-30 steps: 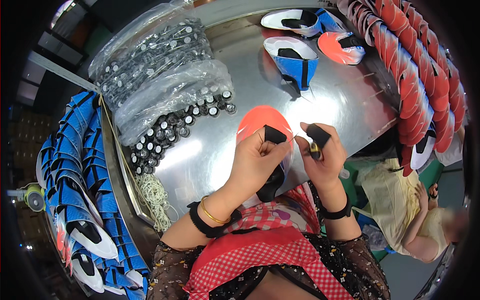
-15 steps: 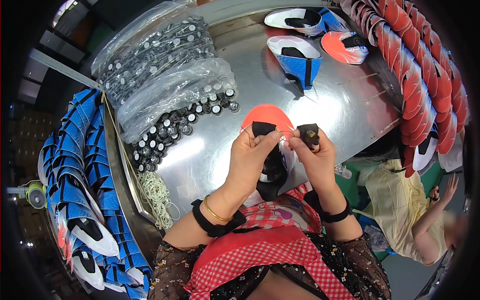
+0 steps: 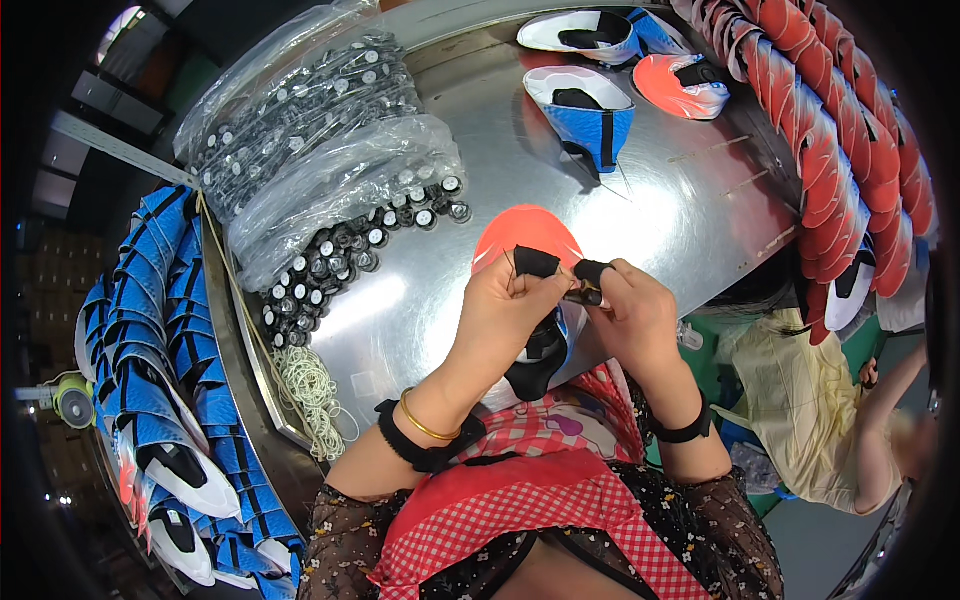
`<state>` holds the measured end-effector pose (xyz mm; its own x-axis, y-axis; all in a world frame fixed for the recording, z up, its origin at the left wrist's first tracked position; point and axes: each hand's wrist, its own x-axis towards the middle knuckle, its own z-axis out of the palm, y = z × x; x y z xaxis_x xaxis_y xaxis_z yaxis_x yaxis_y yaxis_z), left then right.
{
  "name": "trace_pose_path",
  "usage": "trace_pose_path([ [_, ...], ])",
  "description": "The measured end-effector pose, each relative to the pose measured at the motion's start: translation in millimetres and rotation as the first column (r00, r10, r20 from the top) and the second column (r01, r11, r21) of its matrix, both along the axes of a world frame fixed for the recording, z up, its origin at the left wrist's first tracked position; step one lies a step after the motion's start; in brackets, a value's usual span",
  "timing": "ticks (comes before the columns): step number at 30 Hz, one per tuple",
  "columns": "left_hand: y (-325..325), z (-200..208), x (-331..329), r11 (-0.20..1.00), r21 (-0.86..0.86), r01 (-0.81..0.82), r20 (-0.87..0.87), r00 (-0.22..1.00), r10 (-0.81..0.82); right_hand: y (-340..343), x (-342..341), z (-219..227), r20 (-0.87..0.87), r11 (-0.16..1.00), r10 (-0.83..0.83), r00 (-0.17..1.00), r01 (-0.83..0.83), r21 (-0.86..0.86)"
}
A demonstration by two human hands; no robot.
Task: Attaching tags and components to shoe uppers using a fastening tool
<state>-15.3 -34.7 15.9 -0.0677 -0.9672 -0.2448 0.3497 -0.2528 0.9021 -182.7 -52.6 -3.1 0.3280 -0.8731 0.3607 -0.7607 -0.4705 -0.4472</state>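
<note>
In front of me an orange-and-white shoe upper [image 3: 527,230] lies on the metal table, its black lining [image 3: 540,352] toward my body. Above it, my left hand [image 3: 508,312] is closed, its thumb and index finger pinching what looks like a thin thread. A black cover sits on a finger. Close against those fingertips is my right hand [image 3: 640,310], also with a black-covered finger. It is curled round a small dark tool with a brassy part [image 3: 585,293]; the fingers hide most of it, so its kind is unclear.
Small black parts with white discs [image 3: 375,238] spread from under clear plastic [image 3: 350,165]. A tangle of pale cord [image 3: 312,390] is nearby. Blue uppers [image 3: 150,330] hang left, orange ones [image 3: 830,170] right. More uppers [image 3: 580,110] lie at the back; a person [image 3: 800,400] is at right.
My right hand has turned over and closed in on the left. The dark tool has swung from upright beside the palm to near the left fingertips.
</note>
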Motion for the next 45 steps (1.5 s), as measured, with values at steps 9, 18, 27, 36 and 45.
trace_pose_path([
  [9,0.7,-0.7,1.2,0.998,-0.002,0.07,0.266,0.962,-0.067,-15.7,-2.7,16.8,-0.096,0.965,0.097,0.991,-0.117,-0.234],
  [18,3.2,-15.6,4.9,0.989,-0.074,0.128,0.42,0.904,-0.086,-34.6,-22.8,-9.1,-0.09,0.977,-0.029,0.996,0.01,-0.212],
  [27,4.4,-14.2,10.8,0.998,-0.005,0.069,0.441,0.896,-0.059,-49.7,-35.3,-22.8,-0.044,0.978,-0.035,0.998,0.025,-0.208],
  [36,1.5,-21.6,-2.3,0.905,-0.398,0.15,0.754,0.615,0.229,5.9,34.4,7.9,0.562,0.973,0.101,0.821,-0.199,0.117],
  [45,-4.7,-15.7,-1.5,0.997,-0.073,-0.004,0.095,0.995,0.011,-18.8,11.5,5.7,0.574,0.979,-0.167,0.802,0.064,0.195],
])
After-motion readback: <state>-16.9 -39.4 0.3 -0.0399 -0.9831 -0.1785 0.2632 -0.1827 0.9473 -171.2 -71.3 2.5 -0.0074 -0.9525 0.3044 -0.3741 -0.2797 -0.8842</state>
